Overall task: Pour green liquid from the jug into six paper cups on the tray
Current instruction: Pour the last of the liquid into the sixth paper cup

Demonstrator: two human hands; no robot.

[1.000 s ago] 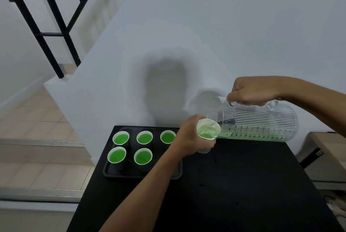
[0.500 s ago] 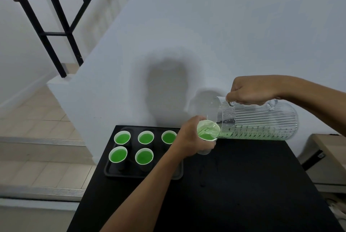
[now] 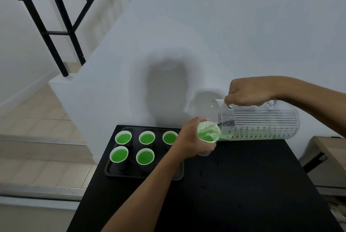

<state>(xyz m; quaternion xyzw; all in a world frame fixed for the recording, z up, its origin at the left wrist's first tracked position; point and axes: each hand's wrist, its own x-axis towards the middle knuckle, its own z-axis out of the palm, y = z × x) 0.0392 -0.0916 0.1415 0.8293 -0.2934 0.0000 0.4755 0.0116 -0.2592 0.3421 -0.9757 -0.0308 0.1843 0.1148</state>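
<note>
Hands: right grips the ribbed clear jug, left clasps a round paper cup

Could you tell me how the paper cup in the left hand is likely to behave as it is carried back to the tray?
The paper cup, gripped by the left hand, looks thin-walled, so a hard squeeze would probably buckle it. It holds green liquid and has no lid, so tilting may spill. It narrows downward, so it could tip if set down carelessly on the tray.
</note>
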